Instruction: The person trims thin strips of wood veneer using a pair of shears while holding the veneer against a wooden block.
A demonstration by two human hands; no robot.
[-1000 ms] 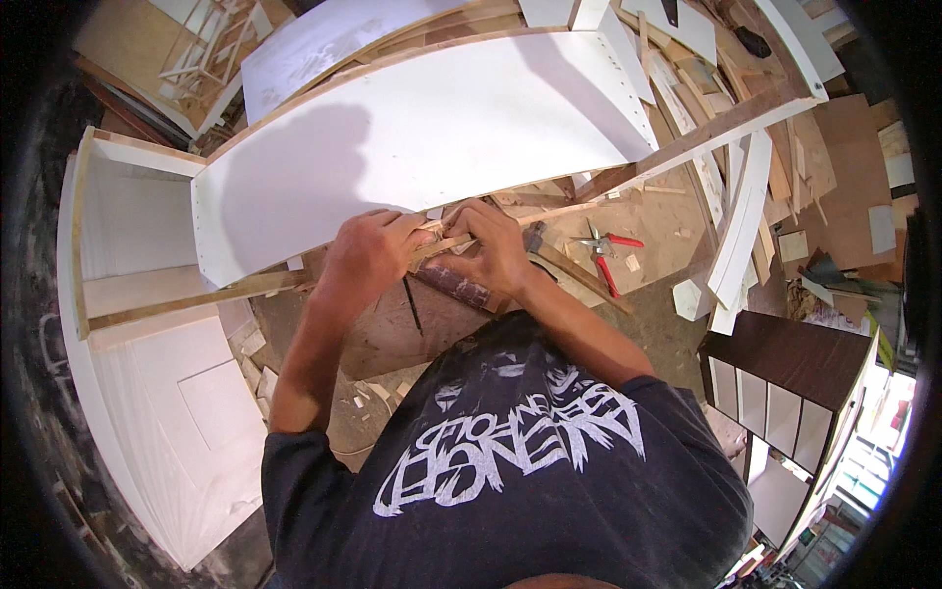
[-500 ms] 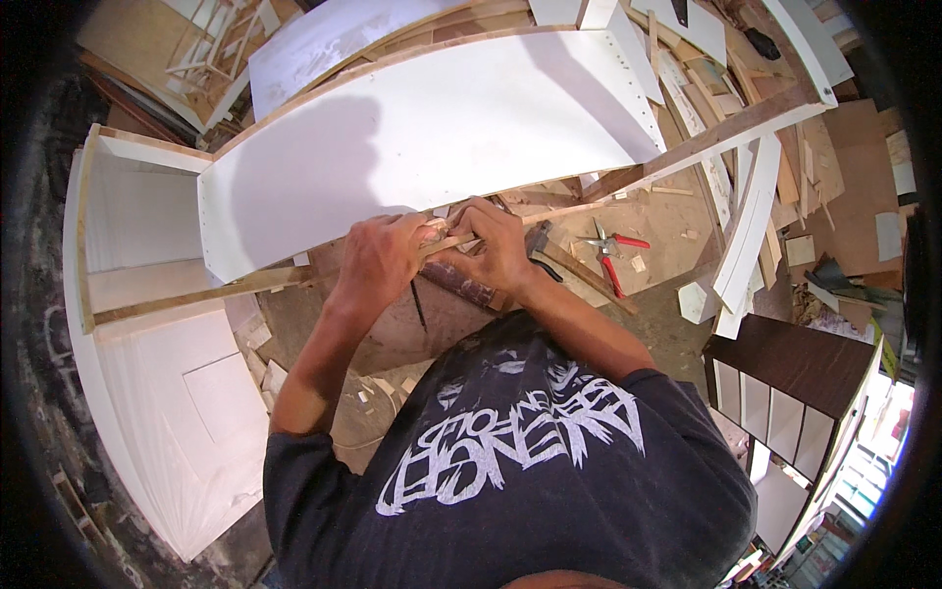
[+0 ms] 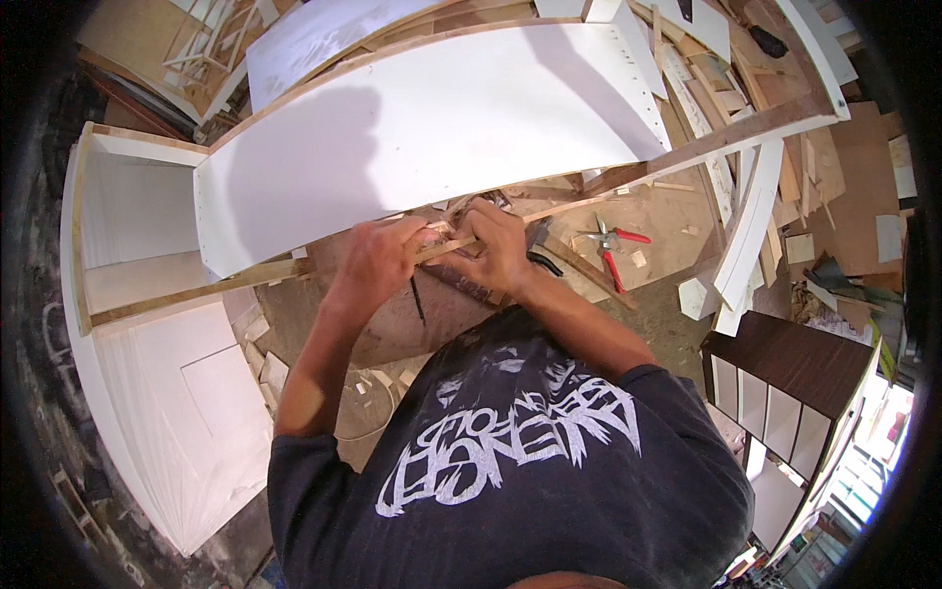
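A narrow wooden rail (image 3: 540, 216) runs along the near side of a long white panel (image 3: 442, 118). Both hands meet at it near the middle. My left hand (image 3: 381, 257) is closed over the rail, fingertips pressed around something small and pale that I cannot make out. Opposite it, my right hand (image 3: 496, 243) is closed on the same rail, thumb below and fingers curled above. Between the hands the fingertips nearly touch, and part of the rail is hidden. Right of my right hand lie a hammer (image 3: 587, 273) and red-handled pliers (image 3: 611, 252).
White frame pieces enclose the panel, with a plastic-wrapped white board (image 3: 196, 432) at the left. Wood offcuts (image 3: 716, 98) pile up at the back right. A dark brown shelf unit (image 3: 785, 393) stands at the right. Scraps litter the floor.
Both hands stay at the same spot on the rail, with only slight finger movement. The view has shifted a little; nothing else has visibly moved.
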